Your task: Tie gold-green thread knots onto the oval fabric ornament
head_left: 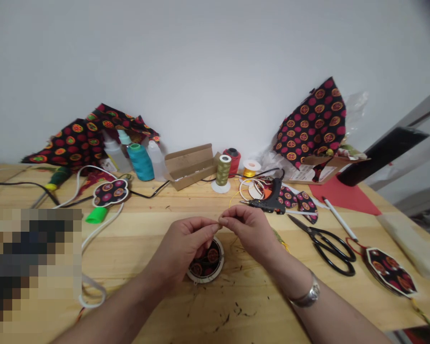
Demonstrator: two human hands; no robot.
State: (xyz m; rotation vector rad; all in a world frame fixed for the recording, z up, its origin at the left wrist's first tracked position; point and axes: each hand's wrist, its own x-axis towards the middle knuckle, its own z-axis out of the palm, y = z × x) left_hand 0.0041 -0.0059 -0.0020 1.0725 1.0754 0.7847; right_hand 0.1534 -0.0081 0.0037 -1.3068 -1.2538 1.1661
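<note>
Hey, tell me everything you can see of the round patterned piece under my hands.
The round patterned piece has a pale rim around a dark centre that looks like black fabric, printed with round reddish and orange motifs. A small pale loop sticks out at its near edge. It appears to lie flat on the wooden table. Your left hand hides its upper-left part; whether the fingers touch it, I can't tell.
</note>
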